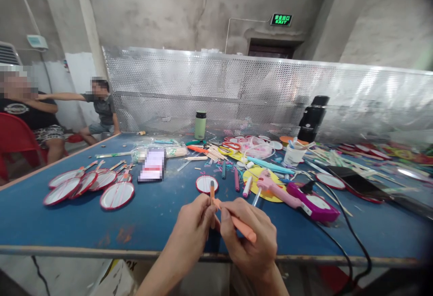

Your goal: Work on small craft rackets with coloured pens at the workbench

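Note:
My left hand (195, 221) pinches a narrow wooden stick (212, 189) upright, its visible face partly orange. In my right hand (252, 230) lies an orange marker (244, 229), slanting so that its front end meets the stick by my left fingertips. Just beyond my hands a round white disc with a red rim (207, 184) rests on the table. To its right are a teal marker (223, 169), a magenta marker (237, 179) and a white-and-pink marker (247, 187). The lower part of the stick is hidden by my fingers.
Several red-rimmed discs on sticks (117, 195) lie at the left, near a phone (152, 165). A pink glue gun (279, 192) with cables lies right. Behind stand a green bottle (200, 126), a white cup (294, 155) and a perforated metal panel (216, 79). Two people sit far left.

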A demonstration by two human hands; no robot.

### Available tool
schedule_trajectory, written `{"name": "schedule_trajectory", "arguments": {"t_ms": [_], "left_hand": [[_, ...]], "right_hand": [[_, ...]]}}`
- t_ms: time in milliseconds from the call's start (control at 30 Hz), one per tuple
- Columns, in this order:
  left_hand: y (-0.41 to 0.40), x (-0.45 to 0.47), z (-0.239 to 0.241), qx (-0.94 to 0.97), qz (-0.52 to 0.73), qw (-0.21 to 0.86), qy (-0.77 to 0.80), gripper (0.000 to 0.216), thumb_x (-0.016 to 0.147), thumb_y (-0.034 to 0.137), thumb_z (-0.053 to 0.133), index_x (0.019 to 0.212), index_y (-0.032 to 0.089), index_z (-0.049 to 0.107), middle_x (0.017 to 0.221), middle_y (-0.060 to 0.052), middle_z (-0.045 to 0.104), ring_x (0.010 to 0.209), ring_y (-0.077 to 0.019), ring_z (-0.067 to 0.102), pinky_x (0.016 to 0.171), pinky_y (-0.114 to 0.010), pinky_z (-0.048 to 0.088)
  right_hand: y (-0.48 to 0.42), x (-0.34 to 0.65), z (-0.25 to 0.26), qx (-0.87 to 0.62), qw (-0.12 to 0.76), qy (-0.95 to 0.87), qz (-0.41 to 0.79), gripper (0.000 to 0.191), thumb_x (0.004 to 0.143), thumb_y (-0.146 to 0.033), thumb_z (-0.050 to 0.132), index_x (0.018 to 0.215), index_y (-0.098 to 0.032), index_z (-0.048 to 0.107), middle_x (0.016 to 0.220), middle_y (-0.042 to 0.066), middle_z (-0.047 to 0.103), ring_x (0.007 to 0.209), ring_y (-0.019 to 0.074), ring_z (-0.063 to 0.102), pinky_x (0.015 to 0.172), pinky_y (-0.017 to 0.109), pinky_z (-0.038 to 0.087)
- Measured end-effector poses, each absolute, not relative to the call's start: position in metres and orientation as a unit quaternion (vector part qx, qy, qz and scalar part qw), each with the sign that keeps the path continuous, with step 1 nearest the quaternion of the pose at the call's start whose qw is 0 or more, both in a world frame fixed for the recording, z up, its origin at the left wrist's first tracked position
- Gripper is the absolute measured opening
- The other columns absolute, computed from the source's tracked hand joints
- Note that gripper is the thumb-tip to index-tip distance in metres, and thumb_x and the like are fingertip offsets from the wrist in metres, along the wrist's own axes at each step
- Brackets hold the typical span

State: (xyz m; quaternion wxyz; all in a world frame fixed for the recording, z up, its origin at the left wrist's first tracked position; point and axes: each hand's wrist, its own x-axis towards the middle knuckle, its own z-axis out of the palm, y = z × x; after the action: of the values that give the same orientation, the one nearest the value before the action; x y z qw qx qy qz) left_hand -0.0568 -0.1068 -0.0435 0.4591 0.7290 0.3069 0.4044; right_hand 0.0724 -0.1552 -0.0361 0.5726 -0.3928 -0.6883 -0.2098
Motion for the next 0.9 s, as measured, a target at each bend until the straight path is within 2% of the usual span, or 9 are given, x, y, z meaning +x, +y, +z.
{"name": "schedule_trajectory", "arguments": {"t_ms": [300, 533, 900], "left_hand": [[-0.1071, -0.0568, -0.0445, 0.730, 0.410, 0.453, 0.306, 0.029, 0.098, 0.036, 0.043, 0.075, 0.020, 0.049, 0.063, 0.003, 0.056, 0.057, -0.0114, 0.046, 0.055, -0.022, 0.032], [-0.1077, -0.0587, -0.0433, 0.726, 0.399, 0.465, 0.313, 0.028, 0.097, 0.038, 0.044, 0.076, 0.020, 0.050, 0.059, 0.004, 0.057, 0.053, -0.0112, 0.045, 0.054, -0.022, 0.032], [-0.1086, -0.0574, -0.0415, 0.721, 0.404, 0.466, 0.315, 0.030, 0.097, 0.040, 0.044, 0.077, 0.020, 0.052, 0.059, 0.003, 0.058, 0.052, -0.0114, 0.045, 0.053, -0.022, 0.032]], "right_hand": [[-0.1566, 0.0720, -0.0368, -0.394, 0.567, -0.692, -0.210, 0.012, 0.087, -0.008, 0.057, 0.087, -0.017, 0.065, 0.068, 0.001, 0.067, 0.059, 0.0120, 0.062, 0.058, 0.025, 0.046], [-0.1554, 0.0720, -0.0378, -0.389, 0.601, -0.662, -0.222, 0.013, 0.086, -0.006, 0.057, 0.085, -0.018, 0.064, 0.067, 0.000, 0.067, 0.057, 0.0110, 0.061, 0.057, 0.024, 0.047], [-0.1555, 0.0726, -0.0369, -0.408, 0.578, -0.673, -0.217, 0.014, 0.088, -0.009, 0.056, 0.081, -0.017, 0.065, 0.062, 0.000, 0.063, 0.054, 0.0104, 0.058, 0.055, 0.023, 0.044]]}}
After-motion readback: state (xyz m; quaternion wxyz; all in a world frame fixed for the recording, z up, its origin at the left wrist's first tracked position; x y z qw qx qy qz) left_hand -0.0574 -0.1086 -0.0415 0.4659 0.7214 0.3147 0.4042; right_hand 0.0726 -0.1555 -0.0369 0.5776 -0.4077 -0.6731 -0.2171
